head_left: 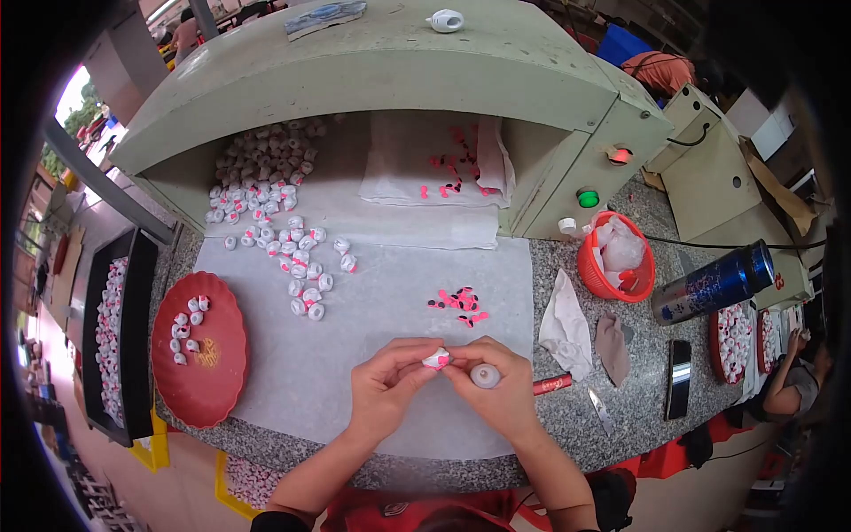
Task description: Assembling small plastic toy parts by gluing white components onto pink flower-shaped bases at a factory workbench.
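Note:
Between the fingertips of my left hand (pixel 393 383) and my right hand (pixel 493 390) is a small white rounded piece with a pink patch (pixel 437 359). Both hands pinch it over the white sheet. Tucked in my right hand is also a small whitish bottle (pixel 485 376), its end facing up. Just beyond my fingers lies a loose cluster of pink and black bits (pixel 459 300). Similar white rounded pieces (pixel 301 266) with pink patches spread over the sheet to the left and back into the open-fronted box. A red scalloped dish (pixel 199 390) at the left holds several more.
A pale green metal box (pixel 372 71) with lit buttons spans the back. On the right are a red basket (pixel 616 284), a blue bottle (pixel 714 284), a cloth (pixel 565 328), a small blade (pixel 601 411) and a phone (pixel 678 379). A filled black tray (pixel 137 337) stands far left.

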The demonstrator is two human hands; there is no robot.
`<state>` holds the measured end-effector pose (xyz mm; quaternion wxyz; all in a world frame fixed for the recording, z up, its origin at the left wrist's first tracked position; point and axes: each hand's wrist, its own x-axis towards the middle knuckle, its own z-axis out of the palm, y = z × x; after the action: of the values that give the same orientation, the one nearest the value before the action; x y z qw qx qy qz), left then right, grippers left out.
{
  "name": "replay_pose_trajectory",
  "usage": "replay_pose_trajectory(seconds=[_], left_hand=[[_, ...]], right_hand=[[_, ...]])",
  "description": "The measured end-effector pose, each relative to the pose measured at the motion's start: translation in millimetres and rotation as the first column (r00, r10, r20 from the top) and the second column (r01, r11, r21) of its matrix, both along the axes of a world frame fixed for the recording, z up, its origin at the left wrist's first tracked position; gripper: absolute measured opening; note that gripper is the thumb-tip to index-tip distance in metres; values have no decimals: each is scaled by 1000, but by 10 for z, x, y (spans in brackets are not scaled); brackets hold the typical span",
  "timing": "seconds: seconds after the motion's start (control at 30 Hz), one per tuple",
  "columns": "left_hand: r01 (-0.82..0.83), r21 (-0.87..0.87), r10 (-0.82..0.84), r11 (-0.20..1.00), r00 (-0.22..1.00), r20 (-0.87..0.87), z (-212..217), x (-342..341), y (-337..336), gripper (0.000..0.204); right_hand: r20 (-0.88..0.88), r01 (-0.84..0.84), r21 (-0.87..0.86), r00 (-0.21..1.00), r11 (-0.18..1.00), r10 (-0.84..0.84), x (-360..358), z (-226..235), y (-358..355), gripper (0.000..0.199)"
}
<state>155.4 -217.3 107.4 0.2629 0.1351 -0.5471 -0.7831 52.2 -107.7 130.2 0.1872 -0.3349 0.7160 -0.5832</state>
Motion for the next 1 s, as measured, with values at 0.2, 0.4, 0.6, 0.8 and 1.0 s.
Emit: replay_pose_trajectory(seconds=[0.2, 0.4, 0.6, 0.8, 1.0], left_hand=[[-59, -77, 58, 995, 998, -24, -18, -3, 91, 24], [-80, -88, 79, 993, 997, -20, -21, -8, 112, 24], [-65, -78, 63, 995, 998, -25, -37, -3, 111, 26], [-18, -65, 16, 998, 999, -28, -22, 9, 79, 32], [0, -60, -2, 998, 1000, -26, -30, 4, 73, 34]], right_hand=[[-55, -24, -52, 998, 998, 22, 3, -21, 14, 15], [-70, -13, -59, 997, 998, 9, 27, -56, 7, 16], [-58, -7, -49, 998, 999, 4, 38, -46, 3, 16], [3, 3, -37, 1000, 999, -3, 16, -51, 21, 14], [12, 3, -61, 1000, 998, -2, 7, -57, 23, 13]])
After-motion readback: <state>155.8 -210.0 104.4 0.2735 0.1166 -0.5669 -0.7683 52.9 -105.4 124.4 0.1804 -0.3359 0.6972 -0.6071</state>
